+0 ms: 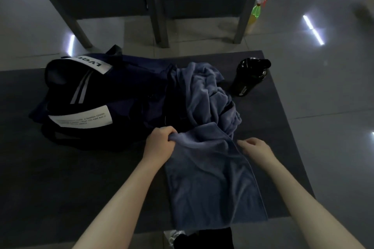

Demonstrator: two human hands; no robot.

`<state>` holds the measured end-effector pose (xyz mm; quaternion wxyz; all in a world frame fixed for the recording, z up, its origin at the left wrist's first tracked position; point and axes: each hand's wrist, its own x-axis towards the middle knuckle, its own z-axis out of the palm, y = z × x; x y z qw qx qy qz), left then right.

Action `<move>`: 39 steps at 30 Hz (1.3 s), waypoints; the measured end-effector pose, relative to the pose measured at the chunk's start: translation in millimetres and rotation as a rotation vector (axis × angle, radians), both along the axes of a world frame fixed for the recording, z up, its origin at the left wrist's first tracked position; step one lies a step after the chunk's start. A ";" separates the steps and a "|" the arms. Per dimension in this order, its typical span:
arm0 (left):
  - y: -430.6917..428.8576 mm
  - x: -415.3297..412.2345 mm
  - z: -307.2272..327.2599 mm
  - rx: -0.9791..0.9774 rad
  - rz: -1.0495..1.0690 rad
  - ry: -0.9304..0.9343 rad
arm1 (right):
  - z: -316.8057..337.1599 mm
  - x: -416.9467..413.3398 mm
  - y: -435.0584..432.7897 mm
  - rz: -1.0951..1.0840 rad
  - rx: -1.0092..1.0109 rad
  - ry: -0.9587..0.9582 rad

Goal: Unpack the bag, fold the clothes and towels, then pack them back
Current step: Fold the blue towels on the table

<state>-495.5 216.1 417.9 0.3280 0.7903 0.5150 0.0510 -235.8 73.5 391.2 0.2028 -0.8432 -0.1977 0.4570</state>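
Observation:
A blue-grey towel [210, 176] lies across the dark table [70, 178], its far part bunched up near the bag and its near end hanging over the front edge. My left hand [159, 143] grips a fold of the towel at its left side. My right hand [256, 148] sits at the towel's right edge with fingers curled on the hem. A dark navy duffel bag [89, 91] with white labels and stripes lies on its side at the left. Dark clothing [162, 95] spills from it beside the towel.
A black shaker bottle [248, 78] stands at the table's far right. Beyond the table are grey bench legs [159, 10] with shelves and a green spray bottle [256, 11] on the glossy tiled floor.

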 end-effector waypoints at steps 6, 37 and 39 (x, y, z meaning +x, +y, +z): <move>5.4 2.6 -11.8 0.069 -0.075 -0.016 | -27.2 -39.2 50.9 0.302 0.048 -0.154; 49.3 81.9 -37.2 0.452 -0.262 0.049 | -33.8 61.8 86.8 -0.156 0.290 -0.287; 25.4 70.0 -51.5 0.339 -0.319 0.092 | -35.6 46.8 71.7 -0.036 0.324 -0.376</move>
